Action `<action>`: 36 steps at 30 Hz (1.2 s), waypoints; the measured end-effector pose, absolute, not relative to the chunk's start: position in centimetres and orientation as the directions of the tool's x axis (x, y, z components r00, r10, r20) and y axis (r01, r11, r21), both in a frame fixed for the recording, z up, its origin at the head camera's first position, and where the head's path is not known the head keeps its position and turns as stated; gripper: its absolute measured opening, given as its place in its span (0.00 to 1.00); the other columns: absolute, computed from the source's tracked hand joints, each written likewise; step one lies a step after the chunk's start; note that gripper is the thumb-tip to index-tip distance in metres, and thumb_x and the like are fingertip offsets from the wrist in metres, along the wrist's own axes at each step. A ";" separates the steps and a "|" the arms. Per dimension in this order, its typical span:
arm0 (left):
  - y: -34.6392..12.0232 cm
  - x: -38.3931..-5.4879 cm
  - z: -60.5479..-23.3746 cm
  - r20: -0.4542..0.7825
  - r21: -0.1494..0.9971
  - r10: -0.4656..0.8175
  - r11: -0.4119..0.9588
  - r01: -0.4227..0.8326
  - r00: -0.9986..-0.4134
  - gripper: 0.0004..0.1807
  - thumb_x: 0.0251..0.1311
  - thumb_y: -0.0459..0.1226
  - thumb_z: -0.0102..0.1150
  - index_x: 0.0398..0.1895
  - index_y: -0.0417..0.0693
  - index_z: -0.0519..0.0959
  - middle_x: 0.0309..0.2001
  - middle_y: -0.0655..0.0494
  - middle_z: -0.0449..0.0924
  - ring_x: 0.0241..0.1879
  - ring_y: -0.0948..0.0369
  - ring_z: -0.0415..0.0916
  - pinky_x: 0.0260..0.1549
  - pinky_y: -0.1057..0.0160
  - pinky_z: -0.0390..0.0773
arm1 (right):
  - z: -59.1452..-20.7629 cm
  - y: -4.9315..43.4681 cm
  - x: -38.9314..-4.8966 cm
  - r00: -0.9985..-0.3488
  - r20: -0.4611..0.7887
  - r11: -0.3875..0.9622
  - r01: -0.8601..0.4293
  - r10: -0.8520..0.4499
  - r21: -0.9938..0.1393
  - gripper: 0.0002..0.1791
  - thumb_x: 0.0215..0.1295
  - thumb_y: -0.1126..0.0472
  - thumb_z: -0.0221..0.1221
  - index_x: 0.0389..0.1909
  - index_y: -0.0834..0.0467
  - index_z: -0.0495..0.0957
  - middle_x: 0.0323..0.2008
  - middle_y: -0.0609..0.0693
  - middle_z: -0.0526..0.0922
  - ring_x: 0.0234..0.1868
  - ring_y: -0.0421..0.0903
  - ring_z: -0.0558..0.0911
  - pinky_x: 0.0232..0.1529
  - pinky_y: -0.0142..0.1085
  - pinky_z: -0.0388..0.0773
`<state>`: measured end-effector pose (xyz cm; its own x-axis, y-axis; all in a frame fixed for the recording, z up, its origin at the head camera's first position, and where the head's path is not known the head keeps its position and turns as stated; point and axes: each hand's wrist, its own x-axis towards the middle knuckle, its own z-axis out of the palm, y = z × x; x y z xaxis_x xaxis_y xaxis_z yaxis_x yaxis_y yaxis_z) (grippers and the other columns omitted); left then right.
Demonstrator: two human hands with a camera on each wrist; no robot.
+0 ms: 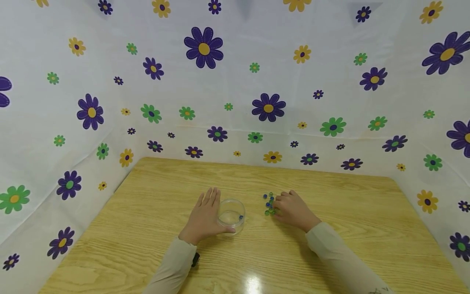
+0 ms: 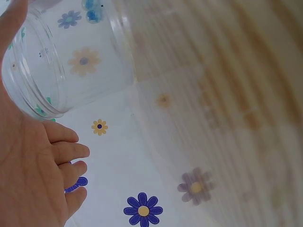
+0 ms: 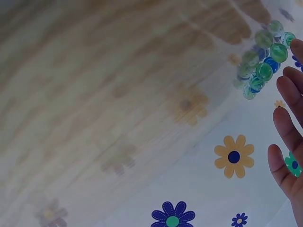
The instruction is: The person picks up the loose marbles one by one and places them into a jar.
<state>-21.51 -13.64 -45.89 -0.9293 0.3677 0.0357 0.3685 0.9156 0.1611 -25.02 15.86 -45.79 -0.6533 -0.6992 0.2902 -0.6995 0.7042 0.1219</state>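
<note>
Marbles, green and blue, lie clustered at the fingertips of the right hand in the head view. That hand is bent about halfway, knuckles up; whether it pinches a marble cannot be told, its fingertips being partly hidden. The left hand is spread wide, fingers straight, with a clear round jar in the crook between fingers and thumb, steadied rather than gripped. A blue marble shows in the jar, on the side away from the left palm.

From the left wrist, the jar's ridged rim stands between the thumb and the extended fingers, blue glass showing through the wall beyond them. As I judge it, a knock from the other hand could slide the jar, since nothing visible closes around it.

From the right wrist, the marbles bunch just beyond the fingertips, a green one meeting the topmost tip, the lower fingers loosely bent and apart. The likeliest trouble is scatter: a sideways brush against such a tight group could send round, smooth marbles rolling across the wooden table out of that hand's reach.
</note>
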 end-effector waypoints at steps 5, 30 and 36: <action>-13.6 -21.5 -45.8 0.038 0.159 0.368 0.915 0.370 -0.929 0.68 0.39 0.73 0.57 0.72 0.32 0.46 0.73 0.38 0.46 0.74 0.46 0.41 0.72 0.47 0.44 | -46.0 15.8 -25.2 -0.661 0.270 0.705 -0.699 -0.700 0.118 0.08 0.46 0.52 0.70 0.23 0.50 0.81 0.24 0.41 0.80 0.27 0.41 0.73 0.29 0.33 0.64; -13.6 -21.6 -46.2 0.036 0.150 0.361 0.920 0.363 -0.932 0.69 0.38 0.73 0.56 0.72 0.33 0.47 0.74 0.38 0.45 0.74 0.46 0.40 0.72 0.47 0.44 | -46.4 16.0 -25.2 -0.673 0.225 0.703 -0.706 -0.705 0.089 0.04 0.49 0.55 0.68 0.22 0.48 0.82 0.25 0.41 0.83 0.26 0.39 0.72 0.28 0.31 0.59; -13.6 -21.6 -46.0 0.046 0.153 0.367 0.917 0.369 -0.929 0.69 0.38 0.73 0.57 0.72 0.32 0.47 0.73 0.37 0.46 0.74 0.46 0.41 0.72 0.47 0.45 | -46.4 16.3 -25.0 -0.672 0.199 0.696 -0.713 -0.713 0.088 0.03 0.48 0.57 0.68 0.23 0.48 0.83 0.24 0.41 0.81 0.26 0.39 0.72 0.28 0.31 0.55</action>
<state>-21.55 -13.60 -46.05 -0.9293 0.3666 0.0459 0.3692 0.9166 0.1534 -24.99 16.27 -46.41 -0.6722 -0.7133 0.1985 -0.7126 0.6960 0.0880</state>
